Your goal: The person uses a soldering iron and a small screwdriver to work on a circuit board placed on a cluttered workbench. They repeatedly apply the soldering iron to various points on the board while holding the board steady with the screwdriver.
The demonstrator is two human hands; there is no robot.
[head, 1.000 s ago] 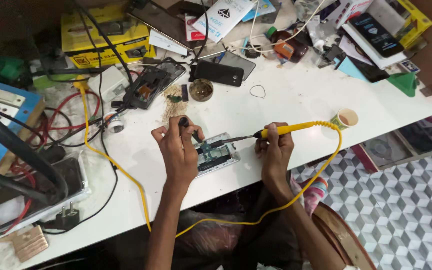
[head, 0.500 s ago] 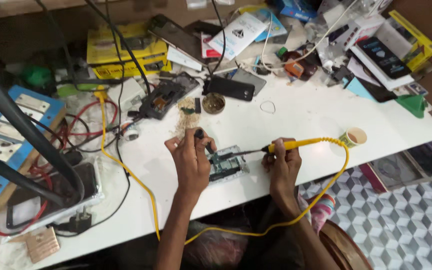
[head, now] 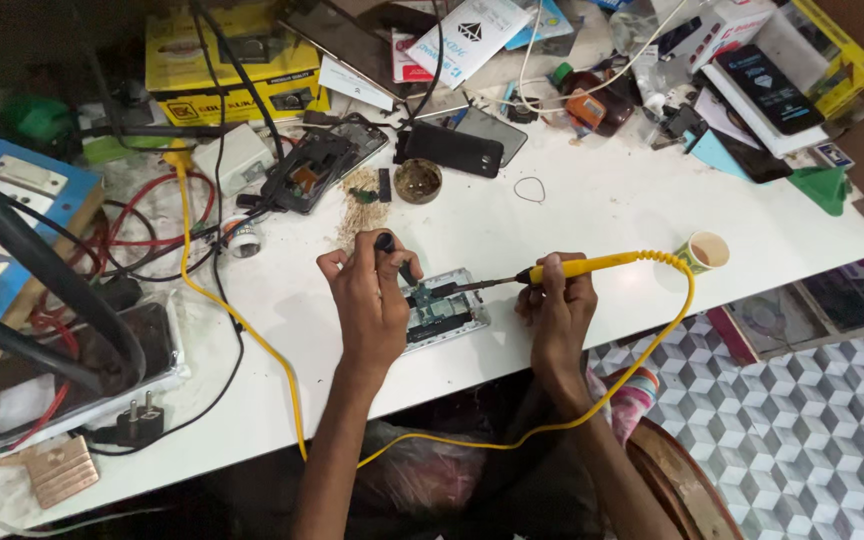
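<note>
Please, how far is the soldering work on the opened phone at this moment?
Done: the opened phone lies on the white table with its circuit board exposed. In hand: the right hand holds the yellow soldering iron with its tip at the board, while the left hand holds a small dark tool over it. Left: the phone is not yet closed; no back cover is on it.
</note>
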